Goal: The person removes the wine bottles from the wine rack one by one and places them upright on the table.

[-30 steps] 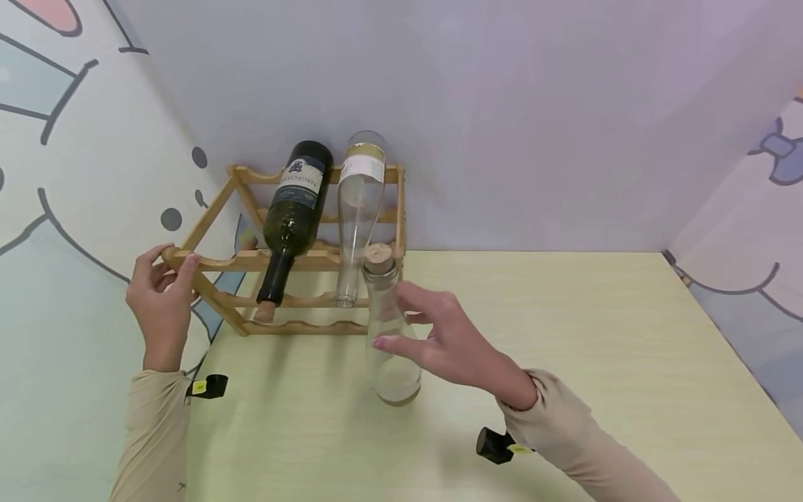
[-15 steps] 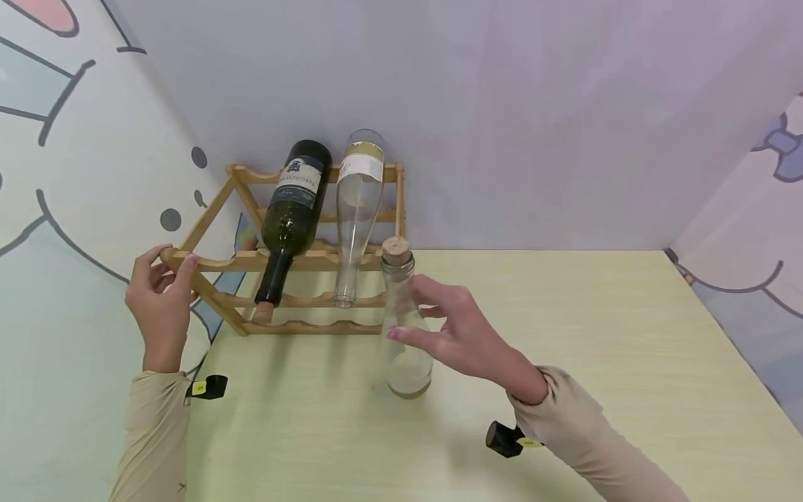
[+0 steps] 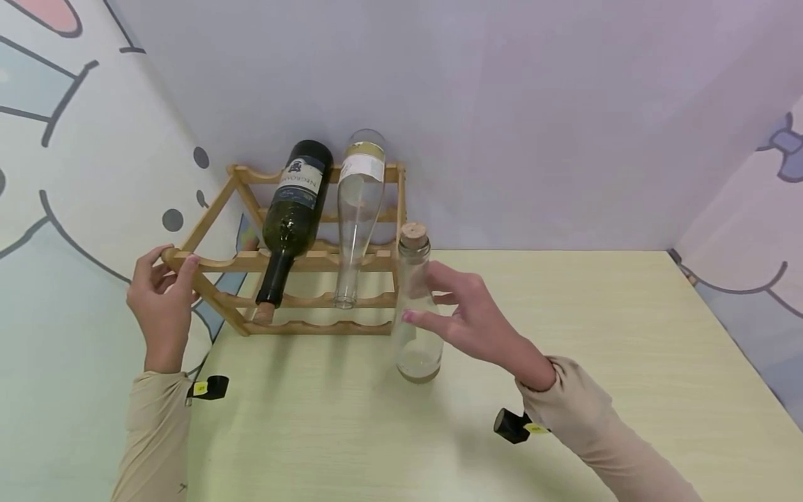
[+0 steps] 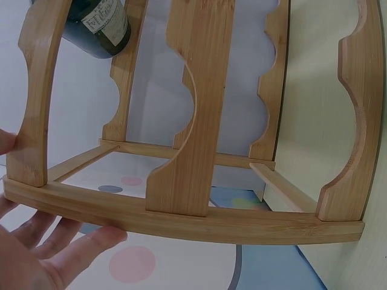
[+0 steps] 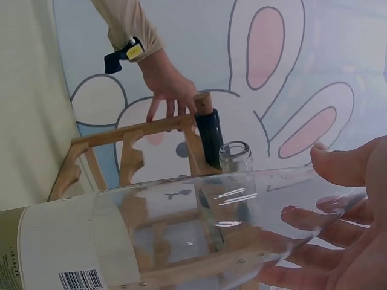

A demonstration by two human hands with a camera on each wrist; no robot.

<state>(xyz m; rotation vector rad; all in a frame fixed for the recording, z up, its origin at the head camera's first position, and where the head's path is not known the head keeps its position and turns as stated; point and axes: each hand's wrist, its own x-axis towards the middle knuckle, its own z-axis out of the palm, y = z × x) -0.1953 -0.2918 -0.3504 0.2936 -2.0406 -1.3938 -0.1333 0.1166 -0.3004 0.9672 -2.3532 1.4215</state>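
My right hand point(image 3: 470, 314) grips a clear glass bottle point(image 3: 419, 348) with a cork in its neck. The bottle stands roughly upright beside the rack's right end. Seen from the right wrist, that same bottle point(image 5: 163, 217) has a white label with a barcode, and fingers and thumb wrap its narrowing part. At the front left upper corner of the wooden wine rack point(image 3: 251, 262), my left hand point(image 3: 164, 307) holds the frame between thumb and fingers. On the rack's top level lie a dark corked wine bottle point(image 3: 291, 216) and a clear uncorked bottle point(image 3: 362, 192), necks toward me.
The pale table point(image 3: 564, 335) stretches to the right and front of the rack. Behind it rises a plain lilac wall point(image 3: 533, 125), with a cartoon-printed wall point(image 3: 81, 174) close on the left. The rack's lower rails point(image 3: 314, 328) carry scalloped notches.
The right hand and the corked clear bottle have moved right and slightly away from me, out from in front of the rack's right end. The left hand and the rack stay put.
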